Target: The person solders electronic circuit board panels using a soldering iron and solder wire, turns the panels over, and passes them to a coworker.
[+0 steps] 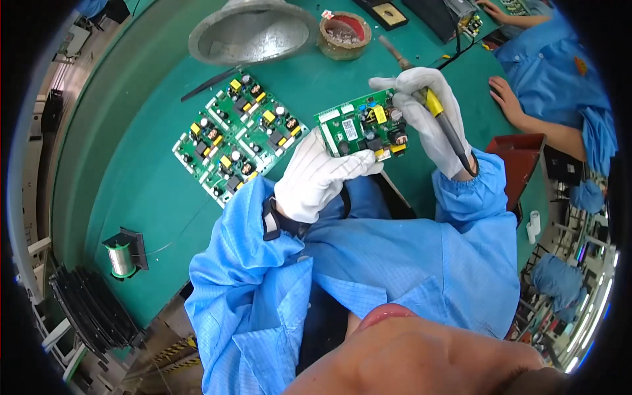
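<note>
My left hand, in a white glove, grips a green circuit board by its lower left side. The board is tilted, its component side up, with yellow, black and blue parts on it. My right hand, also gloved, is closed round a soldering iron with a yellow and black handle. The iron's tip points up and left, away from the board. The fingers of that hand are at the board's right edge; whether they touch it, I cannot tell.
A panel of joined circuit boards lies on the green table to the left. Behind stand a metal funnel-shaped hood and a round pot. A solder spool sits lower left, a red bin right, near a co-worker's hand.
</note>
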Available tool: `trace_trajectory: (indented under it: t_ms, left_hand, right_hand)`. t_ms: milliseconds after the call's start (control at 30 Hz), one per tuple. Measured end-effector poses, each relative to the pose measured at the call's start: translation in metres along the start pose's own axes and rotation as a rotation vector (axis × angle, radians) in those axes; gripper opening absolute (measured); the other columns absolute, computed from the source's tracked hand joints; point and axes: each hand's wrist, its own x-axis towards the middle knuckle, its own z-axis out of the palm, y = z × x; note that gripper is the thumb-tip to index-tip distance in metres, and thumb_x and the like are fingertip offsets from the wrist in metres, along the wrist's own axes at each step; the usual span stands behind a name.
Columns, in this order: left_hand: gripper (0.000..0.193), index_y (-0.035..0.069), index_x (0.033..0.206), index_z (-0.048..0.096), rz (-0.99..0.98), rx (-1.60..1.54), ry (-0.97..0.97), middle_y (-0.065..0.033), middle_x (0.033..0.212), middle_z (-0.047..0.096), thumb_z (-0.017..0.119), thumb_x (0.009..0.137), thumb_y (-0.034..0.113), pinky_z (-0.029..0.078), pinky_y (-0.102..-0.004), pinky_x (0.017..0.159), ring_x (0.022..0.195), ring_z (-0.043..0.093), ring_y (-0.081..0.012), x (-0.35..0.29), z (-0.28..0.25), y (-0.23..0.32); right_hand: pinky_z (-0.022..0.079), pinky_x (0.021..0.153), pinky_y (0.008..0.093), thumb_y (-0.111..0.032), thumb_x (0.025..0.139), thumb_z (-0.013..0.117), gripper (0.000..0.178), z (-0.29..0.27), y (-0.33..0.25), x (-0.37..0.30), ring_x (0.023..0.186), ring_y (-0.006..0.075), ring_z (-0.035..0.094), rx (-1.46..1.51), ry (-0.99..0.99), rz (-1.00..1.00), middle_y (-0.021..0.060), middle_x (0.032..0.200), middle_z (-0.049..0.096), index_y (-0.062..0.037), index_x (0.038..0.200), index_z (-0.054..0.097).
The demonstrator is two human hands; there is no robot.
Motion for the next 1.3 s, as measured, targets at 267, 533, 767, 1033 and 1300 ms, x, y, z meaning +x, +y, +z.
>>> trace_trajectory:
  t_ms: [267,533,767,1033,1300]
  left_hand:
    - [0.042,0.004,0.133,0.055,-0.297,-0.949,0.105,-0.0105,0.111,0.068,0.067,0.099,0.026,0.056,-0.0398,0.089,0.105,0.067,-0.0266,0.003,0.014,0.024]
    - [0.028,-0.004,0.11,0.061,0.025,0.122,0.005,-0.0142,0.083,0.071,0.041,0.109,0.016,0.053,-0.0281,0.061,0.064,0.069,-0.0195,-0.007,-0.003,0.01]
    - [0.067,-0.008,0.142,0.042,-0.342,-0.452,-0.045,-0.0226,0.124,0.063,0.044,0.106,0.048,0.059,-0.0293,0.071,0.087,0.07,-0.0241,0.004,0.017,0.031]
    - [0.067,-0.008,0.146,0.038,-0.35,-0.508,-0.029,-0.0231,0.127,0.061,0.058,0.103,0.039,0.06,-0.0298,0.073,0.091,0.071,-0.0225,-0.01,0.009,0.013]
    - [0.056,-0.007,0.139,0.049,-0.369,-0.433,-0.07,-0.0176,0.122,0.066,0.059,0.103,0.035,0.057,-0.0276,0.075,0.088,0.069,-0.0169,-0.021,0.005,0.021]
  right_hand:
    - [0.054,0.096,0.0402,-0.001,0.097,0.057,0.023,0.005,-0.002,-0.024,0.113,0.0284,0.064,0.021,0.195,-0.003,0.0094,0.104,0.06,-0.0032,0.119,0.049]
    - [0.06,0.072,0.0264,-0.004,0.096,0.059,0.03,-0.006,-0.005,-0.054,0.099,0.0157,0.065,0.11,0.168,-0.181,0.0119,0.116,0.055,-0.0059,0.123,0.047]
    - [0.053,0.056,0.0225,-0.008,0.094,0.05,0.032,-0.035,-0.024,-0.067,0.088,0.015,0.065,0.06,0.339,-0.007,0.0183,0.122,0.066,-0.0088,0.125,0.047]
    - [0.056,0.063,0.0264,0.004,0.099,0.053,0.021,-0.099,0.0,-0.084,0.082,0.0156,0.07,-0.731,0.762,-0.121,0.0102,0.103,0.07,-0.0061,0.117,0.055]
    - [0.054,0.078,0.0414,0.003,0.091,0.057,0.032,-0.175,0.045,-0.086,0.09,0.0343,0.068,-1.166,0.495,-0.141,0.0156,0.101,0.067,-0.0101,0.12,0.058]
